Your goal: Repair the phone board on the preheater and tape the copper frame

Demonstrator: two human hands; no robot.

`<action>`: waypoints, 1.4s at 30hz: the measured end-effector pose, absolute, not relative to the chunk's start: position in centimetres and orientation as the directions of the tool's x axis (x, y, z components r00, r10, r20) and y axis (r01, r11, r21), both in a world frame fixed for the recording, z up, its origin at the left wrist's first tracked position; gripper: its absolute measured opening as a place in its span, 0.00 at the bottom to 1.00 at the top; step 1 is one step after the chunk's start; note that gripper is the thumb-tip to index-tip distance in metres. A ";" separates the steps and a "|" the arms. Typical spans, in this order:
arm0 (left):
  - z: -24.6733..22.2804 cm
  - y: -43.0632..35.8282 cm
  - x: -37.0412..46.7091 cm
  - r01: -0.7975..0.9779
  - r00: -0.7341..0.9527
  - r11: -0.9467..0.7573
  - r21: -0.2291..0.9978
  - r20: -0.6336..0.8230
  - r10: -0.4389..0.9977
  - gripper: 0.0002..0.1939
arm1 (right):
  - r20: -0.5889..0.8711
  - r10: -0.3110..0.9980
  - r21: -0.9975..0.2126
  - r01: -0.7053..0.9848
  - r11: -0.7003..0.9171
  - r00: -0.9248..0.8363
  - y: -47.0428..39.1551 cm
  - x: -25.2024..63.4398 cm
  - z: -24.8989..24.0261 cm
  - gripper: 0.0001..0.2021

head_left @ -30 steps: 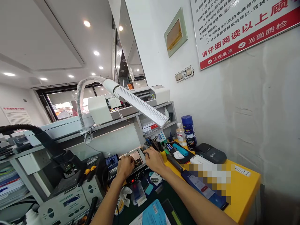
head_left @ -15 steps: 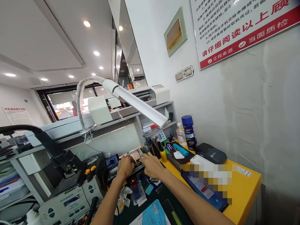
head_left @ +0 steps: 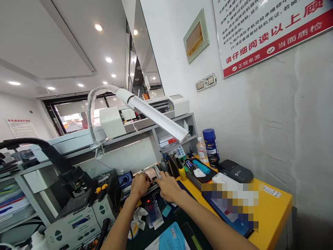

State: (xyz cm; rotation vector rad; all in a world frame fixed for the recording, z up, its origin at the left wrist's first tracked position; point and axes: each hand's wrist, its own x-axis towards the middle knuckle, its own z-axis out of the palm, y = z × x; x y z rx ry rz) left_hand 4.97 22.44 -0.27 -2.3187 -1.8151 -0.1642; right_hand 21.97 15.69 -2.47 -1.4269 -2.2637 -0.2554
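Both my hands work over a small black box-shaped device (head_left: 148, 199) with a glowing red light and a dial on its front. On top of it lies a flat, copper-coloured piece (head_left: 151, 173), its kind too small to tell. My left hand (head_left: 140, 184) is closed at the piece's left side, fingers curled down over it. My right hand (head_left: 168, 186) meets it from the right, thumb and fingers bent close together at its edge. What either hand's fingertips grip is hidden or too small to make out.
Below the hands lie a clear plastic bag (head_left: 154, 213), crumpled tissue (head_left: 139, 217) and a blue card (head_left: 171, 236). A grey soldering station (head_left: 80, 225) stands left. To the right are a yellow bottle (head_left: 182, 173), a blue spray can (head_left: 211, 149) and a phone (head_left: 234, 222). A white lamp (head_left: 158, 119) hangs above.
The view has shifted slightly, moving the scene a little to the right. Both hands stay at the device; the right-hand fingers have shifted slightly.
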 end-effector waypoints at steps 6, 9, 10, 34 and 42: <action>-0.2 22.7 4.8 0.971 0.237 -0.231 -0.053 0.197 0.951 0.14 | 0.450 0.815 -0.083 0.892 0.445 -0.364 15.4 22.0 -2.1 0.15; -0.2 23.1 4.5 0.972 0.233 -0.231 -0.031 0.187 0.954 0.15 | 0.455 0.816 -0.078 0.897 0.435 -0.357 15.4 22.0 -2.2 0.15; -0.2 23.2 4.5 0.973 0.231 -0.231 -0.023 0.182 0.956 0.15 | 0.455 0.818 -0.079 0.899 0.430 -0.352 15.4 22.0 -2.2 0.16; 0.3 23.1 3.9 0.957 0.278 -0.288 0.038 0.168 0.946 0.15 | 0.437 0.773 -0.029 0.852 0.523 -0.459 15.7 21.5 -2.4 0.13; 0.7 22.6 4.0 0.953 0.291 -0.301 0.037 0.172 0.941 0.15 | 0.509 0.759 -0.093 0.850 0.519 -0.407 15.4 20.8 -2.4 0.22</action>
